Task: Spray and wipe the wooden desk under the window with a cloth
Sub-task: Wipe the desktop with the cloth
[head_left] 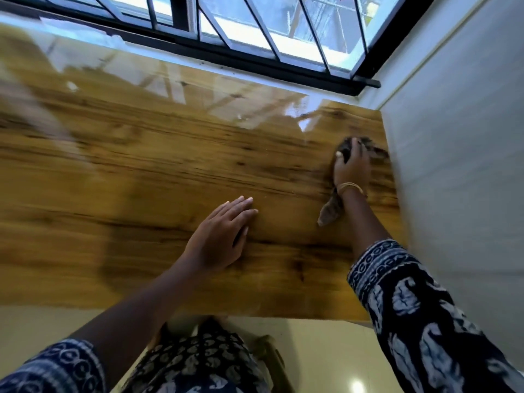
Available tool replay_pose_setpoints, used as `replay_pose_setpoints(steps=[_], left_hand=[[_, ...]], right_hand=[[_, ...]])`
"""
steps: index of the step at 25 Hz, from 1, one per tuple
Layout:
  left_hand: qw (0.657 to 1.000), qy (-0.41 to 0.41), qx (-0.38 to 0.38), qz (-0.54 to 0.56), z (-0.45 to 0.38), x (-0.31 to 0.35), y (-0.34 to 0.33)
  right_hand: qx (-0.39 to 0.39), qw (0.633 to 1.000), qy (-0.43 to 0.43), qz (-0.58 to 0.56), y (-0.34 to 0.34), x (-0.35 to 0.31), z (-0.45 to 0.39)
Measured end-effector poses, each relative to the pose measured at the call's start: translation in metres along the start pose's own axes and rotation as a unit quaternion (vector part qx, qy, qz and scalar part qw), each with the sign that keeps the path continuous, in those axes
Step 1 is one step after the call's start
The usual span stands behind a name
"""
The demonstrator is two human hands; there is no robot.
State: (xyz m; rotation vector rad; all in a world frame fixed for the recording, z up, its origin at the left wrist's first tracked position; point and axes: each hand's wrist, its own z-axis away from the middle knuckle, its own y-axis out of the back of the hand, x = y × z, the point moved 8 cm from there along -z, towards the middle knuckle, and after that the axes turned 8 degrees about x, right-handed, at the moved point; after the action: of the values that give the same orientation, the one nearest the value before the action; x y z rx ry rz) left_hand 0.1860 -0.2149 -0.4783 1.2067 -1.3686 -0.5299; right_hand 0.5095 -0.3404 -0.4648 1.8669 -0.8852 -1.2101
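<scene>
A: Where is the cloth (pixel 330 212) at this point?

B: Under the right hand (pixel 351 167), far over at the right end of the wooden surface (pixel 147 177), close to the white wall (pixel 459 154). It is a grey-brown rag. One bunch of it shows ahead of the fingers, toward the window (pixel 255 32), and a tail trails back past the wrist, toward the person.

A: Is the hand gripping it?

B: The fingers curl down over the bunched part and press it onto the wood. There is some blur, so I cannot tell how tightly.

A: And the left hand (pixel 224 236)?

B: Flat on the surface with its fingers straight, holding nothing, nearer the middle and nearer the front edge. It looks like a brace.

A: So which way does the wiping go from here?

B: The rag's long axis runs front to back, and the wall closes off the right. In my judgement the unwiped run lies to the left, along the grain, so the right hand would have to sweep that way. No spray bottle is visible.
</scene>
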Motion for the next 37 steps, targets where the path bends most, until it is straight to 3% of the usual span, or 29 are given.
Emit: replay_pose_setpoints(steps=[4, 7, 12, 15, 16, 18, 22, 25, 27, 28, 30, 33, 35, 37], left_hand=[[0.997, 0.074, 0.034, -0.013, 0.001, -0.012, 0.005], [0.997, 0.069, 0.027, -0.018, 0.000, -0.015, 0.006], [0.996, 0.075, 0.034, -0.047, -0.012, -0.034, 0.012], [0.991, 0.101, 0.042, -0.073, -0.020, -0.053, 0.022], [0.989, 0.118, 0.045, -0.073, -0.021, -0.059, 0.024], [0.987, 0.139, 0.051, -0.067, -0.022, -0.063, 0.025], [0.987, 0.138, 0.061, -0.057, -0.021, -0.063, 0.025], [0.987, 0.136, 0.060, -0.054, -0.021, -0.063, 0.025], [0.987, 0.137, 0.063, -0.048, -0.021, -0.062, 0.027], [0.987, 0.138, 0.064, -0.045, -0.022, -0.062, 0.027], [0.987, 0.140, 0.065, -0.042, -0.023, -0.062, 0.027], [0.986, 0.148, 0.069, -0.040, -0.022, -0.064, 0.027], [0.986, 0.144, 0.069, -0.037, -0.022, -0.062, 0.027], [0.986, 0.145, 0.070, -0.036, -0.021, -0.063, 0.027]], right_hand=[[-0.072, 0.963, 0.254, -0.050, -0.039, -0.111, 0.061], [-0.104, 0.925, 0.334, -0.146, -0.034, -0.145, 0.096], [0.035, 0.941, 0.231, -0.244, 0.009, -0.109, 0.025], [-0.001, 0.994, 0.072, -0.088, -0.005, -0.045, -0.040], [-0.023, 0.999, 0.031, -0.032, -0.013, -0.028, -0.051], [-0.052, 0.998, -0.008, -0.028, -0.028, -0.020, -0.056], [-0.103, 0.986, 0.121, -0.048, -0.054, -0.090, -0.018], [-0.204, 0.923, 0.309, -0.106, -0.066, -0.157, 0.052], [-0.243, 0.873, 0.388, -0.166, -0.063, -0.178, 0.087], [-0.236, 0.867, 0.394, -0.195, -0.058, -0.180, 0.089], [-0.153, 0.894, 0.340, -0.250, -0.045, -0.172, 0.059], [-0.025, 0.950, 0.138, -0.279, -0.044, -0.132, -0.022], [-0.069, 0.974, 0.074, -0.202, -0.069, -0.125, -0.056], [-0.154, 0.977, 0.115, -0.094, -0.100, -0.137, -0.064]])
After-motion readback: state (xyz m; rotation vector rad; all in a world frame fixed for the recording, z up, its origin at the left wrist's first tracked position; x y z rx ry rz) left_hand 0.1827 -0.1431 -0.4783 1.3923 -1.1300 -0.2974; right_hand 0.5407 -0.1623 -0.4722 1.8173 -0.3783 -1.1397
